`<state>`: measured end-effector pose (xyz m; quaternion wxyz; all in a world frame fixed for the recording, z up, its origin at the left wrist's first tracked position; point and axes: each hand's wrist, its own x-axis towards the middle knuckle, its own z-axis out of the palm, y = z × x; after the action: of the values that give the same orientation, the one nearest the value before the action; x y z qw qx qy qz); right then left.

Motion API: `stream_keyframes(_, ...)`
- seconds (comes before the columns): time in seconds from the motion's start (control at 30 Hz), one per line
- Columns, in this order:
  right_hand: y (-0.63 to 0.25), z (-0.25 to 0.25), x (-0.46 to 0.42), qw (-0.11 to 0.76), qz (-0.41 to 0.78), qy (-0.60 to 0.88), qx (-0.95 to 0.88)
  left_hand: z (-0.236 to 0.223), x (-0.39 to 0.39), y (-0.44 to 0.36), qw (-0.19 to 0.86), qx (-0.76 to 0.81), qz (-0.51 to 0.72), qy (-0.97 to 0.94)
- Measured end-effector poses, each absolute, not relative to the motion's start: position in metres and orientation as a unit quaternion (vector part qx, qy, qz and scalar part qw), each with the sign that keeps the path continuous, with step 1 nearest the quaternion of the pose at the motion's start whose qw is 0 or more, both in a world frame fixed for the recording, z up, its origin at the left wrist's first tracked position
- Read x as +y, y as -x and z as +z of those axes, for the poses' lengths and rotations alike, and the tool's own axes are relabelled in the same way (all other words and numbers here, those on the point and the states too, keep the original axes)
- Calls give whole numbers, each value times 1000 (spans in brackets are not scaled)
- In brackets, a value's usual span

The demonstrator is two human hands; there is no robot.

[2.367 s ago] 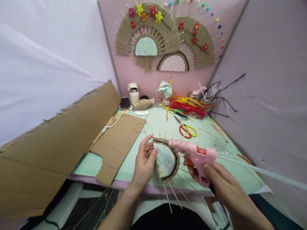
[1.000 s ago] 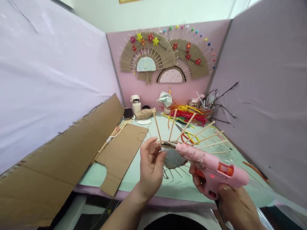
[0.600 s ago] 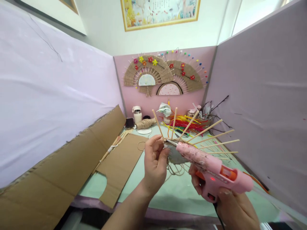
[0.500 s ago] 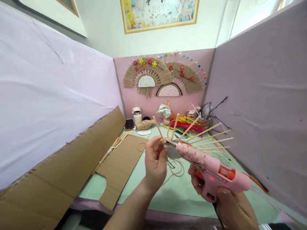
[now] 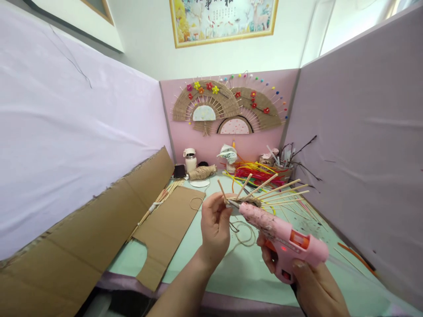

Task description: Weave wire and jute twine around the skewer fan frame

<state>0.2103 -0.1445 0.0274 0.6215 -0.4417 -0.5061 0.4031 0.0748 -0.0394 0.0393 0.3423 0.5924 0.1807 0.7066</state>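
My left hand (image 5: 214, 224) is closed on a half-made fan piece (image 5: 246, 201), a small cardboard half-disc with several wooden skewers (image 5: 280, 189) sticking out to the right. I hold it tilted nearly edge-on above the table. My right hand (image 5: 307, 281) grips a pink hot glue gun (image 5: 280, 237), a finger on the orange trigger. The gun's metal tip touches the edge of the fan piece by my left fingertips. A loose end of jute twine (image 5: 243, 231) hangs below the piece.
Cardboard sheets (image 5: 165, 222) lie at the left on the mint table (image 5: 238, 268). At the back stand a twine spool (image 5: 201, 172), a white jar (image 5: 190, 159), coloured strips (image 5: 257, 171) and a cup of twigs (image 5: 284, 165). Two finished fans (image 5: 228, 108) hang on the pink wall.
I lifted the fan piece off the table and turned it edge-on, skewers now pointing right. The glue gun followed, tip against the piece. My head tilted up, showing more wall.
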Motion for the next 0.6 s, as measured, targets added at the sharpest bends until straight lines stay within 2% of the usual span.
stream_keyframes(0.6, -212, 12, -140, 619, 401, 422, -528, 32, -38, -75, 331, 181, 712, -592)
